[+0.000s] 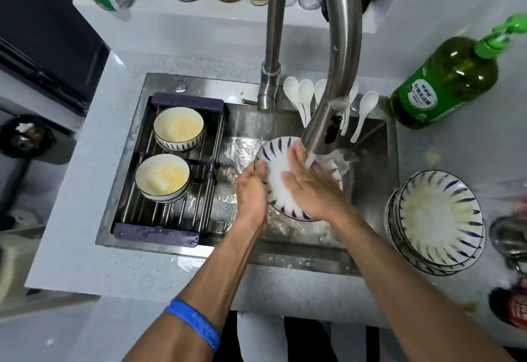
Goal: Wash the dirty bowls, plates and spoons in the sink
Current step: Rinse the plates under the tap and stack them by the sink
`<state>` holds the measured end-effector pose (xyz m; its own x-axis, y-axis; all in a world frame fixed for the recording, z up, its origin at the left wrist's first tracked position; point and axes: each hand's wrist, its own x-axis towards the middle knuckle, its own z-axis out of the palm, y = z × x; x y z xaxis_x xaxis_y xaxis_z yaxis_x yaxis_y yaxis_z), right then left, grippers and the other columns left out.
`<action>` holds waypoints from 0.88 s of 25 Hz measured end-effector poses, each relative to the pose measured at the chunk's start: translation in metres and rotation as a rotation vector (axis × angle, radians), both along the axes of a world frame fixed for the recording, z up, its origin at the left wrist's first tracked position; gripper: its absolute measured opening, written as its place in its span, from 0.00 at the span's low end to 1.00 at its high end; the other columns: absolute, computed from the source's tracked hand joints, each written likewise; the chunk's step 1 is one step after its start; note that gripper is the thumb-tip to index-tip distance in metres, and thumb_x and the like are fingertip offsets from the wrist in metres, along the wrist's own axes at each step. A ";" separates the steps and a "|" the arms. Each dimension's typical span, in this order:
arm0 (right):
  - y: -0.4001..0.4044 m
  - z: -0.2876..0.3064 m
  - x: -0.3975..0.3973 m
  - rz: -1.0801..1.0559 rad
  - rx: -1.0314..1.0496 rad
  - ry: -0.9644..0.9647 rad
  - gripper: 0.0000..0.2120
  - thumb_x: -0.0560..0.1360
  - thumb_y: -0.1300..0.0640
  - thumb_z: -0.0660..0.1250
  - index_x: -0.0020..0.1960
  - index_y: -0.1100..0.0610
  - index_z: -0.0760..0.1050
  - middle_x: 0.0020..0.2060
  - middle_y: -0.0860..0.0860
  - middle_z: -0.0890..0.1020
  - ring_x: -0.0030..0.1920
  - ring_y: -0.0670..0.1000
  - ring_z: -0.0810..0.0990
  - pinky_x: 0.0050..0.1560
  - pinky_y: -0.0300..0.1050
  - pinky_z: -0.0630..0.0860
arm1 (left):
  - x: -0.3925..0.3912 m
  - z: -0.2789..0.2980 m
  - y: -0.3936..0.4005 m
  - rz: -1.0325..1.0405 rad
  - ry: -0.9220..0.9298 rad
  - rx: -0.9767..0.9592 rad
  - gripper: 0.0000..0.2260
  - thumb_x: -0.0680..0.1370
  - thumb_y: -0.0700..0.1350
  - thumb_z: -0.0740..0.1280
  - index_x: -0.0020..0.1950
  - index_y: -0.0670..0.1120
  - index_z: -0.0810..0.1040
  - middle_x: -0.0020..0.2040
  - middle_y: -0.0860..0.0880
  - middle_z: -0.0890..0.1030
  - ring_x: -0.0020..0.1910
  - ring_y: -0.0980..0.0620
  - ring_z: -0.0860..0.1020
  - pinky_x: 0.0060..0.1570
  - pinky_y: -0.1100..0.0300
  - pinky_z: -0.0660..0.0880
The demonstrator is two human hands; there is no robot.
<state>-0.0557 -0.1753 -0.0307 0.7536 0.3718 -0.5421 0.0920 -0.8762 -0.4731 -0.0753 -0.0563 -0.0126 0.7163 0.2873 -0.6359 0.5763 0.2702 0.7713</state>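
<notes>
— Gripping what?
— My left hand [251, 187] grips the plate [278, 179] rim; my right hand [310, 187] lies spread flat on it, under the faucet [325, 130] stream.
— Around the faucet?
— Spoons [306, 99] behind, bowls [162, 176] left, stacked plates [439, 219] right.

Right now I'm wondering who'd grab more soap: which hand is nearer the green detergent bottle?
Right. The right hand lies flat on the plate under the faucet, on the side toward the green detergent bottle. The left hand grips the plate's far edge, farther from the bottle.
</notes>
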 end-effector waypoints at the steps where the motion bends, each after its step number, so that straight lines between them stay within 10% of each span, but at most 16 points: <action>1: -0.004 -0.010 -0.006 -0.025 -0.077 -0.105 0.29 0.82 0.39 0.41 0.79 0.44 0.34 0.79 0.49 0.38 0.77 0.51 0.35 0.77 0.58 0.35 | 0.004 -0.001 0.006 0.003 0.007 0.029 0.12 0.85 0.46 0.58 0.55 0.42 0.78 0.45 0.47 0.80 0.43 0.51 0.78 0.41 0.65 0.77; 4: -0.019 -0.021 -0.004 -0.500 -0.065 -0.498 0.24 0.80 0.46 0.57 0.74 0.50 0.60 0.76 0.54 0.62 0.75 0.56 0.60 0.74 0.57 0.59 | 0.018 -0.003 0.031 -0.126 0.031 0.020 0.08 0.83 0.45 0.62 0.57 0.45 0.79 0.55 0.46 0.83 0.55 0.47 0.80 0.60 0.51 0.78; 7: -0.021 -0.024 0.003 -1.169 0.475 -0.205 0.09 0.71 0.51 0.65 0.47 0.54 0.77 0.40 0.52 0.78 0.39 0.52 0.75 0.40 0.47 0.71 | -0.010 0.008 -0.002 -0.010 0.059 0.045 0.11 0.82 0.47 0.64 0.64 0.49 0.74 0.56 0.50 0.80 0.55 0.53 0.77 0.56 0.63 0.77; 9: -0.018 -0.026 0.001 -1.376 0.640 -0.102 0.07 0.75 0.55 0.64 0.41 0.55 0.78 0.34 0.50 0.80 0.35 0.51 0.76 0.38 0.46 0.74 | -0.020 -0.004 -0.012 0.177 0.097 -0.032 0.17 0.82 0.46 0.64 0.71 0.47 0.69 0.61 0.52 0.76 0.60 0.52 0.75 0.66 0.56 0.72; 13: -0.014 -0.023 0.007 -1.342 0.769 0.282 0.08 0.78 0.58 0.68 0.41 0.57 0.76 0.36 0.53 0.80 0.36 0.54 0.78 0.39 0.46 0.75 | 0.012 0.000 0.017 -0.067 0.097 0.031 0.10 0.83 0.47 0.64 0.60 0.42 0.76 0.45 0.48 0.79 0.45 0.53 0.79 0.54 0.54 0.79; 18: -0.016 -0.012 0.004 -1.374 0.842 0.329 0.05 0.78 0.55 0.69 0.46 0.56 0.78 0.37 0.54 0.82 0.35 0.52 0.81 0.40 0.45 0.78 | 0.012 -0.015 0.019 -0.184 0.102 0.124 0.24 0.81 0.54 0.64 0.70 0.39 0.72 0.52 0.36 0.81 0.51 0.44 0.80 0.64 0.43 0.75; 22: -0.016 0.001 0.005 -1.470 0.938 0.308 0.02 0.78 0.57 0.68 0.49 0.56 0.78 0.41 0.57 0.80 0.38 0.54 0.79 0.41 0.49 0.78 | -0.002 -0.019 0.028 0.009 0.106 0.136 0.30 0.78 0.57 0.67 0.74 0.41 0.68 0.59 0.43 0.80 0.56 0.53 0.79 0.62 0.56 0.75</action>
<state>-0.0512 -0.1912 -0.0292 0.6405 -0.2151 -0.7372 -0.6281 0.4056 -0.6640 -0.0769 -0.0279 -0.0317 0.6444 0.3822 -0.6623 0.6542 0.1728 0.7363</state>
